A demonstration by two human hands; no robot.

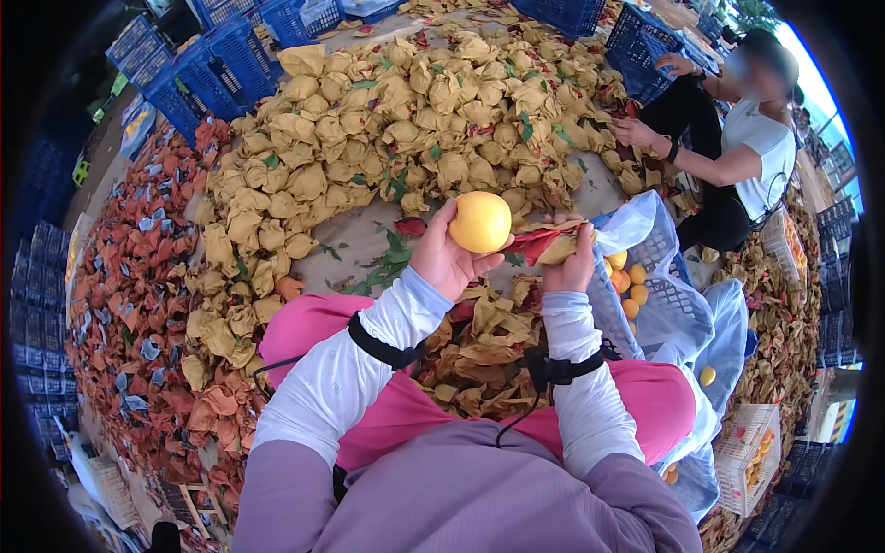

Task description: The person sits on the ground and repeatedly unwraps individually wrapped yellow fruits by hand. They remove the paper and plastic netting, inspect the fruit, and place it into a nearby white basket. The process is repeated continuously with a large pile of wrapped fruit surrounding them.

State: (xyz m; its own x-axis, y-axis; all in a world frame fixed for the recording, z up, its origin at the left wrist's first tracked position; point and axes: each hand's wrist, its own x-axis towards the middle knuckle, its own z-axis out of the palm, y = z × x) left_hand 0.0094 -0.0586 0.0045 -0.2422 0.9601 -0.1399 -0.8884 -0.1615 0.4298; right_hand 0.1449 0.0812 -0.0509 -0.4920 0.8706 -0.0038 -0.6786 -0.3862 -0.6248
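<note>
A smooth yellow fruit [480,222] rests in my left hand [446,263], cupped by the palm and fingers. My right hand [571,266] grips a crumpled brown paper bag with a red lining [553,243], just right of the fruit. Beyond both hands rises a heap of fruit-shaped brown paper bags [415,124], most of them closed around something. Between my legs lie loose, flattened paper wrappers [484,345]. At my right, several yellow-orange fruits [630,283] sit in a crate lined with translucent plastic film [674,314].
A person [753,145] sits at the right, hands near the heap and a blue crate [639,55]. Blue plastic crates [221,69] stand at the far left. Reddish paper bags [138,297] cover the left ground. A white crate of fruit [747,456] stands right. Green leaves [387,266] are scattered ahead.
</note>
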